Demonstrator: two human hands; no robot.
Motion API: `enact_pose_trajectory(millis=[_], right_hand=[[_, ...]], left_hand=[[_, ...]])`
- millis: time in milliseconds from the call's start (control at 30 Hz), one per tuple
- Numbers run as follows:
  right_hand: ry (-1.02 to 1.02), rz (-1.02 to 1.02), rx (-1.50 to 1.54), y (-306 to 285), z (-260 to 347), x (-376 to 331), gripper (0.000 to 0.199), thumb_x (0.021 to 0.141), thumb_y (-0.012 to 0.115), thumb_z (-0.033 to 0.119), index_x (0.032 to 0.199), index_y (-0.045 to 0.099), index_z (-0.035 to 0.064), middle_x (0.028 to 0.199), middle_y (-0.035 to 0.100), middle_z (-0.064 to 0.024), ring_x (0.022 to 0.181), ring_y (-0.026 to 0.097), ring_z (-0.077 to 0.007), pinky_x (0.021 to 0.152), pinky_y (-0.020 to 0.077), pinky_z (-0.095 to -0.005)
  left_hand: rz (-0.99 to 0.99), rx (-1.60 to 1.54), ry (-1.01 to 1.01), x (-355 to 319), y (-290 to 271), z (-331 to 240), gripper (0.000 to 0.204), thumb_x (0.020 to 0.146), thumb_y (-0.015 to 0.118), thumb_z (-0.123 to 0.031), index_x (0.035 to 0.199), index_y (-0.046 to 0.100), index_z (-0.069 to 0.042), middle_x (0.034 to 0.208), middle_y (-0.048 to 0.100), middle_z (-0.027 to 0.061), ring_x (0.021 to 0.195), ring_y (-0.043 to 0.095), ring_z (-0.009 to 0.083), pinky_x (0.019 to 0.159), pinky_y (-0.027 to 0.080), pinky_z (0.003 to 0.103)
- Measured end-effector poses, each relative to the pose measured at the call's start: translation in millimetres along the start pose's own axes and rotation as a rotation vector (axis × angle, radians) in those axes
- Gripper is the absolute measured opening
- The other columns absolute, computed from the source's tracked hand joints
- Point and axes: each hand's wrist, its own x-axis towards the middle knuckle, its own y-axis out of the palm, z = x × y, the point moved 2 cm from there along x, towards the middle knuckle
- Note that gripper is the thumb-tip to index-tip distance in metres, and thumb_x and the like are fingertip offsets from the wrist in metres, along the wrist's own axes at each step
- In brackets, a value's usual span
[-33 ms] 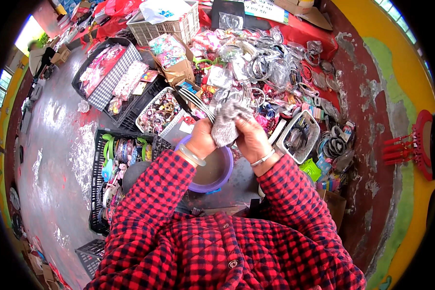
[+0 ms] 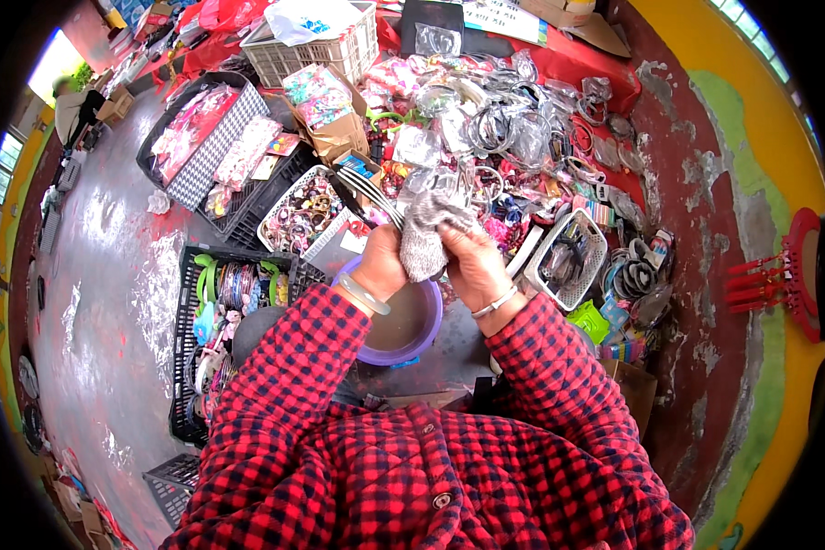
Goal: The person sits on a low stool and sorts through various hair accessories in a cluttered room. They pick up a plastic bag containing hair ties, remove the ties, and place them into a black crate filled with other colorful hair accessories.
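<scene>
Both forearms [image 2: 289, 367] angle inward, left hand [image 2: 381, 263] and right hand [image 2: 477, 266] close together over purple basin [image 2: 433, 316]; left fingers wrapped round thin hoops [image 2: 372, 193], right fingers gripping grey cloth [image 2: 423, 252], bunched between the hands; vs earlier frame, right hand slightly nearer left, left hand about same

The left hand [image 2: 380, 263] holds a bundle of thin curved strips [image 2: 376, 196] slanting up and away; the right hand [image 2: 474, 263] pinches a bunched grey cloth [image 2: 422, 249] between the two hands. Below them is a purple basin [image 2: 434, 335] of murky liquid. Clear-wrapped hoops [image 2: 495, 130] heap across a red-covered desk [image 2: 573, 60]. A white basket [image 2: 598, 261] sits near its right edge, a pale crate [image 2: 280, 66] toward its far left corner.
</scene>
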Motion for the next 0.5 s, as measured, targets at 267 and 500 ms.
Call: enact_pose_trajectory(millis=[267,500], right_hand=[[-0.028,-0.093,0.135,-4,24,1,0.033,0.085,0.051,0.010,0.116,0.048,0.0003,0.108,0.057,-0.0104,0.102,0.054,-0.0214,0.090,0.0424,-0.0359],[-0.025,-0.143,0.301,-48,55,17,0.027,0.086,0.052,0.017,0.109,0.053,0.0016,0.094,0.061,-0.0100,0.084,0.060,-0.0214,0.078,0.0486,-0.0355]], left_hand=[[0.206,0.790,0.242,-3,9,-2,0.028,0.077,0.057,0.007,0.103,0.060,-0.001,0.099,0.062,0.0048,0.094,0.058,0.0143,0.082,0.047,0.029],[0.487,1.345,0.381,-9,12,-2,0.009,0.074,0.061,-0.001,0.082,0.061,-0.003,0.074,0.059,0.0092,0.071,0.056,0.0242,0.064,0.043,0.034]])
